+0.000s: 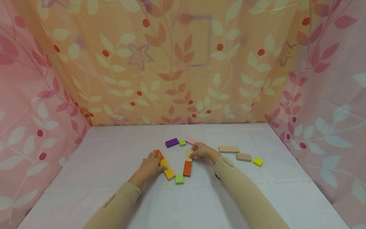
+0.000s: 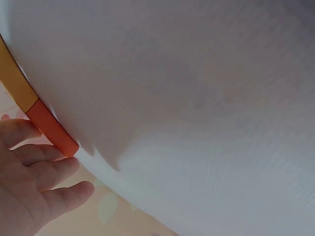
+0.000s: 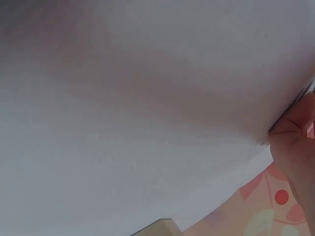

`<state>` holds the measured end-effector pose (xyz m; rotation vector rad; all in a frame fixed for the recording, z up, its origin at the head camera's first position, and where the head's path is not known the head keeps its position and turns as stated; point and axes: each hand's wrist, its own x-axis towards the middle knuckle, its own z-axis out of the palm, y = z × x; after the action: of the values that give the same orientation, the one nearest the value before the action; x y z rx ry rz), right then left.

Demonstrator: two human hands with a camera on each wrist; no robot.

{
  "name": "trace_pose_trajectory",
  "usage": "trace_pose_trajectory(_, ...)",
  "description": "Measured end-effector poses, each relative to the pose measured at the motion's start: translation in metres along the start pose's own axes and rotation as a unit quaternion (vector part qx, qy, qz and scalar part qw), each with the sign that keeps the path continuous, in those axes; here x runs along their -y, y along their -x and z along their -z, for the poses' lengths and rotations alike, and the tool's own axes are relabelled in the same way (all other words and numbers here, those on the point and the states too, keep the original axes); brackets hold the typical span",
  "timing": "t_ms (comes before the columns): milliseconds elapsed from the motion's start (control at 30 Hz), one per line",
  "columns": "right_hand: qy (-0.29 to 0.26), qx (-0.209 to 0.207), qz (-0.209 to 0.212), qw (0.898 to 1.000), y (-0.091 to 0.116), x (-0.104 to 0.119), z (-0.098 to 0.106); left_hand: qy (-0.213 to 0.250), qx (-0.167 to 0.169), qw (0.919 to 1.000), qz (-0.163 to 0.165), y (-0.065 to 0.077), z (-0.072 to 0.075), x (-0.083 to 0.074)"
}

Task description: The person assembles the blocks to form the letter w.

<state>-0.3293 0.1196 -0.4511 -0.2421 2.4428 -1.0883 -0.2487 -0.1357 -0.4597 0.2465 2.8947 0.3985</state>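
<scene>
On the white table, my left hand [image 1: 150,164] lies against an orange block [image 1: 159,154] and a yellow block [image 1: 167,169] set end to end. Its loosely spread fingers [image 2: 54,169] touch the orange block, and the thumb reaches over the yellow one. My right hand [image 1: 203,150] pinches a striped wooden block [image 1: 189,155], which meets a red-orange block [image 1: 187,168] end to end. In the right wrist view the curled fingers show, but the held block is mostly hidden. Between the near ends of both rows sits a light green block [image 1: 179,179].
Beyond the hands lie a purple block [image 1: 172,142], a small green block [image 1: 182,142] and a pink block [image 1: 191,140]. To the right are two plain wooden blocks [image 1: 228,149] and a bright yellow block [image 1: 258,162]. Patterned curtains [image 1: 177,63] enclose the table.
</scene>
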Motion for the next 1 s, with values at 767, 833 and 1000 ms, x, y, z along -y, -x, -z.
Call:
trace_pose_trajectory(767,-0.065,-0.053,0.001,0.996,-0.044,0.009,-0.008,0.027,0.004,0.9996,0.0,0.001,-0.003,0.0)
trace_pose_trajectory(833,-0.062,-0.045,-0.004,0.997,-0.049,0.011,-0.008,0.026,0.005,0.9996,0.002,0.0,-0.004,0.001)
trace_pose_trajectory(1000,-0.046,-0.032,-0.013,0.998,-0.057,0.018,-0.01,0.023,0.008,0.9997,0.009,-0.002,-0.005,0.003)
